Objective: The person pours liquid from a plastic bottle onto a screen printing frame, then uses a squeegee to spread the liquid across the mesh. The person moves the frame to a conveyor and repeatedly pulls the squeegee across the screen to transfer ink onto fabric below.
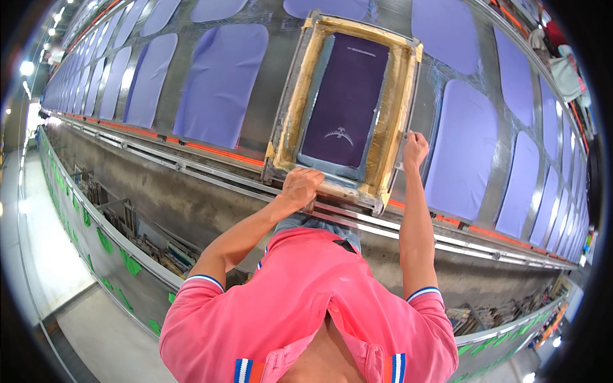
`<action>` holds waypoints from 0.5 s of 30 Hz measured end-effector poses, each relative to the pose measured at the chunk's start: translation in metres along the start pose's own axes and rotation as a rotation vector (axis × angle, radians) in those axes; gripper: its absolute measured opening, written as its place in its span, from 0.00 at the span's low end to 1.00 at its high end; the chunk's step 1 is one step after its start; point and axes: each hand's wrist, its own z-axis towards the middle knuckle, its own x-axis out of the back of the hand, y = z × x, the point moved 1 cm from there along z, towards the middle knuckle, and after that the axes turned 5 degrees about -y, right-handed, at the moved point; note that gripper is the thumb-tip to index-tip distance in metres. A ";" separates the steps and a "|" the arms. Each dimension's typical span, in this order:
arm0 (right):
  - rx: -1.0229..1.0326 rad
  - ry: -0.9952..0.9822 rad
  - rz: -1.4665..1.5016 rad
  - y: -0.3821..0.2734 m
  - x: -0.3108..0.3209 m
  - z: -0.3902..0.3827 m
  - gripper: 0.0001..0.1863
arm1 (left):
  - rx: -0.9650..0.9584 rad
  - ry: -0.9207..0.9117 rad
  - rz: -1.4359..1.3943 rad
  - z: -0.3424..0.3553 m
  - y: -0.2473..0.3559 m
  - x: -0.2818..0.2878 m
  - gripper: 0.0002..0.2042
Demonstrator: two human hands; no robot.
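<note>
A rectangular screen printing frame (400, 105) lies across the long table in front of me, its border covered in tan tape. Dark purple mesh (348, 89) fills its middle, with a small pale line of marking at the far end and a pale curved emblem at the near end. My left hand (303, 185) is closed over the frame's near edge, left of its middle. On the frame's right side, my right hand (416, 148) has its fingers curled shut at the edge; its fingertips are partly hidden.
Flat purple fabric pieces (223, 83) with rounded corners lie in rows along the dark table (265, 121), including one piece (463, 153) right of the frame. A metal rail (223, 182) runs along the near edge. Behind me stands a long rack (153, 242) holding stacked narrow items.
</note>
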 end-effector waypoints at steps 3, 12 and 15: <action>-0.026 0.021 -0.029 -0.004 -0.001 0.002 0.16 | -0.037 0.146 0.013 -0.004 -0.006 -0.014 0.16; 0.196 0.196 -0.156 -0.034 -0.018 -0.012 0.22 | -0.087 0.418 0.127 0.169 -0.091 0.033 0.11; 0.370 0.220 -0.167 -0.073 -0.025 0.015 0.24 | -0.063 0.372 0.141 0.256 -0.121 0.066 0.14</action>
